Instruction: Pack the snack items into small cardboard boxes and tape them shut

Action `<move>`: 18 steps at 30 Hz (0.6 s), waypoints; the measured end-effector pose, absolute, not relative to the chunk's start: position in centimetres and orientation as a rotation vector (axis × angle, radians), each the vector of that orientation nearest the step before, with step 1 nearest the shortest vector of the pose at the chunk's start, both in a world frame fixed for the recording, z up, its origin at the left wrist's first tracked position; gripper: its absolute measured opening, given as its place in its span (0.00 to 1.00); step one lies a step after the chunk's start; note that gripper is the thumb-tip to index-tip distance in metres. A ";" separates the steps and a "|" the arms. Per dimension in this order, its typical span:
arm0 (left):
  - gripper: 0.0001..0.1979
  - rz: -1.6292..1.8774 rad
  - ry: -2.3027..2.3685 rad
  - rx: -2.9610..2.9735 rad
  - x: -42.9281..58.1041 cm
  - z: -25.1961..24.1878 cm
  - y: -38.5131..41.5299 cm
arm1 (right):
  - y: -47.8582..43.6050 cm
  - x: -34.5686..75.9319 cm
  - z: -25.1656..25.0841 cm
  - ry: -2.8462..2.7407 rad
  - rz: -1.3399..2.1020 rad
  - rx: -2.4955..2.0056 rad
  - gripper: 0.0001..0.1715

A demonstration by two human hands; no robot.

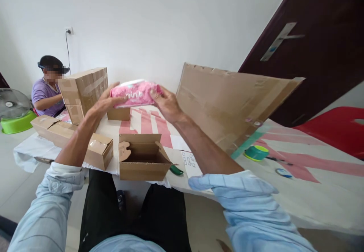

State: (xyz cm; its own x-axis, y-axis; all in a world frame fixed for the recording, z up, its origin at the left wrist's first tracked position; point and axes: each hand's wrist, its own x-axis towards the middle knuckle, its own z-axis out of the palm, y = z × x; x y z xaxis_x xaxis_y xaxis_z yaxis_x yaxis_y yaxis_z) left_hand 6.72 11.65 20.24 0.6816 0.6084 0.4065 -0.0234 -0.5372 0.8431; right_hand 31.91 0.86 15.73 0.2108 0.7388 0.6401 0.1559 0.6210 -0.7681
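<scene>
A pink, soft-looking pouch [135, 94] with white lettering is held up above the table, and a white strip shows along its top. My left hand [106, 99] is closed on its left end, fingers behind and thumb in front. At the right end, my right hand [167, 102] grips it with the thumb on the front face. Below the pouch, near the table's front edge, stands a small cardboard box [135, 172] with its flaps up. Its inside looks dark and I cannot make out the bottom.
Long cardboard boxes [98, 155] lie at left, below a taller taped carton [91, 88]. A large cardboard sheet [216, 104] leans at right. Tape rolls [256, 152], a green-handled tool [176, 170] and a printed sheet [187, 161] lie on the table. A person [49, 92] sits at far left.
</scene>
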 end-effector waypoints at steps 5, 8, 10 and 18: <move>0.42 0.969 0.328 2.232 7.0 22.6 12.7 | -1.5 32.9 17.4 -1.472 0.212 -0.929 0.39; 0.39 0.908 0.325 2.260 7.8 20.4 15.1 | -3.1 34.2 14.4 -1.514 0.324 -1.084 0.47; 0.38 0.884 0.413 2.283 8.2 18.1 17.3 | -4.3 35.3 11.3 -1.508 0.478 -1.253 0.50; 0.28 0.620 0.872 2.324 9.4 9.3 25.6 | -7.3 36.9 3.2 -1.418 0.999 -1.398 0.36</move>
